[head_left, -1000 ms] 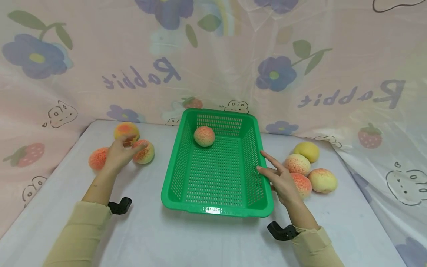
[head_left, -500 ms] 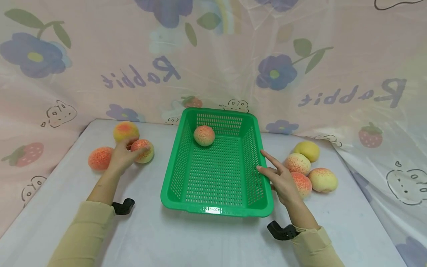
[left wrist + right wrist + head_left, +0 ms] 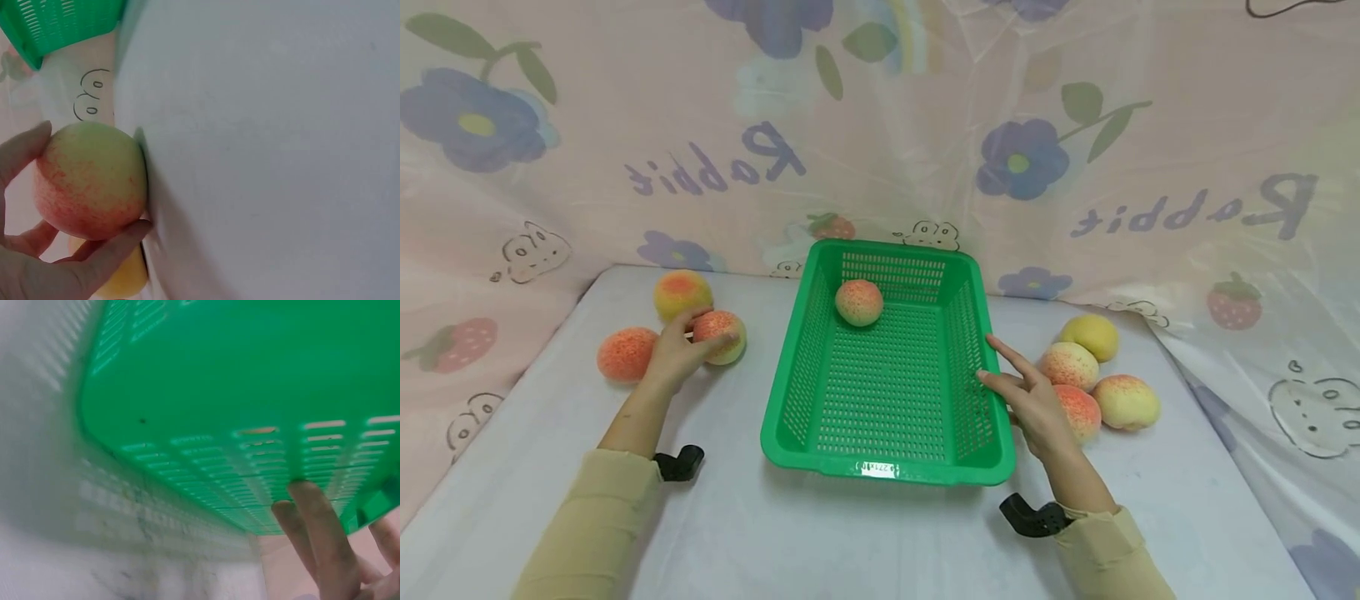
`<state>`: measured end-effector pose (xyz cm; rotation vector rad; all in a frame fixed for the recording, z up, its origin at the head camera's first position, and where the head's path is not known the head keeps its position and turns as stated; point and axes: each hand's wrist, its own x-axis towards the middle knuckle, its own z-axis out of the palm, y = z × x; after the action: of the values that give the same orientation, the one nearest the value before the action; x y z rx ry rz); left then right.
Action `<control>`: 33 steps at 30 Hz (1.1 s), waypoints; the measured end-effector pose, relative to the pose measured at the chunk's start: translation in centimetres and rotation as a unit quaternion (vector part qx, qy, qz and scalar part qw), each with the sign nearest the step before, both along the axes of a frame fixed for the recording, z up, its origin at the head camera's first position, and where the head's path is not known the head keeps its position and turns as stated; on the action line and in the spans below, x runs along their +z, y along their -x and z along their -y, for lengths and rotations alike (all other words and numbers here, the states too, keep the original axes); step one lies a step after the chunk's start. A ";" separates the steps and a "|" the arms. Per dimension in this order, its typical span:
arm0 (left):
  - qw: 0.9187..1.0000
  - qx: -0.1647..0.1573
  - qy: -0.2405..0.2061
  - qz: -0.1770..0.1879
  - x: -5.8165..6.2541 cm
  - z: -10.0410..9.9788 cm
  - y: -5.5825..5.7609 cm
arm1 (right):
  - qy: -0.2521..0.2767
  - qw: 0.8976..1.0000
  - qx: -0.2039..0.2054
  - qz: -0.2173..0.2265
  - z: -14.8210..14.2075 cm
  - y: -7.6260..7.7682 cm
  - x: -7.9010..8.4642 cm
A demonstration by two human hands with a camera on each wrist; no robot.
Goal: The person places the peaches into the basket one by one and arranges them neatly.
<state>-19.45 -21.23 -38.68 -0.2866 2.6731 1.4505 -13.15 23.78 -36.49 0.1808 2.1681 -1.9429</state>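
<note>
My left hand (image 3: 676,350) grips a red-and-pale-green peach (image 3: 727,340) on the left of the table, thumb on one side and fingers on the other. In the left wrist view that peach (image 3: 94,181) sits against the white cloth between the fingertips. My right hand (image 3: 1033,408) holds the right rim of a green plastic basket (image 3: 887,471), with thumb and index finger over the edge. The right wrist view shows other fingers (image 3: 319,525) against the basket's slotted outer wall. One speckled peach (image 3: 859,302) lies inside the basket, at its far left.
A yellow-orange peach (image 3: 682,295) and a red peach (image 3: 627,355) lie beside my left hand. To the right are a yellow fruit (image 3: 1090,337) and several peaches (image 3: 1126,402), one partly behind my right hand. A printed curtain (image 3: 880,125) rises behind the white table (image 3: 820,542).
My left hand has moved slightly right and closed its thumb and fingers round the red-and-pale-green peach. My right hand stays at the basket's rim.
</note>
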 end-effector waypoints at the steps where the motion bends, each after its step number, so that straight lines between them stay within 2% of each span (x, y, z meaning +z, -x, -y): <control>1: 1.000 -0.001 0.002 0.000 0.0 0.0 0.0 | 0.000 1.000 0.000 -0.001 0.0 0.0 0.0; 8: 1.000 -0.004 -0.011 0.008 0.3 -0.5 0.2 | -0.003 1.000 0.002 -0.009 0.0 0.1 0.1; 14: 1.000 0.006 -0.019 0.002 0.5 -0.7 0.2 | 0.005 1.000 0.008 -0.014 0.0 0.1 0.0; 19: 1.000 0.002 -0.019 -0.008 1.0 -0.4 -0.1 | 0.003 1.000 0.009 -0.012 0.0 0.2 -0.1; 22: 1.000 -0.001 -0.020 -0.022 1.8 -0.4 -0.3 | -0.001 1.000 0.011 -0.011 0.0 0.3 -0.2; 27: 0.999 -0.002 -0.022 -0.038 3.8 -0.9 -0.5 | -0.009 1.000 0.009 -0.020 -0.1 0.4 -0.2; 33: 0.999 -0.024 -0.014 -0.045 6.0 -2.0 -0.8 | -0.009 1.000 0.013 -0.020 -0.1 0.3 0.0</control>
<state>-18.63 -19.25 -32.67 -0.1589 2.7067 1.5195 -13.45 23.91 -36.48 0.1165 2.2031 -1.9293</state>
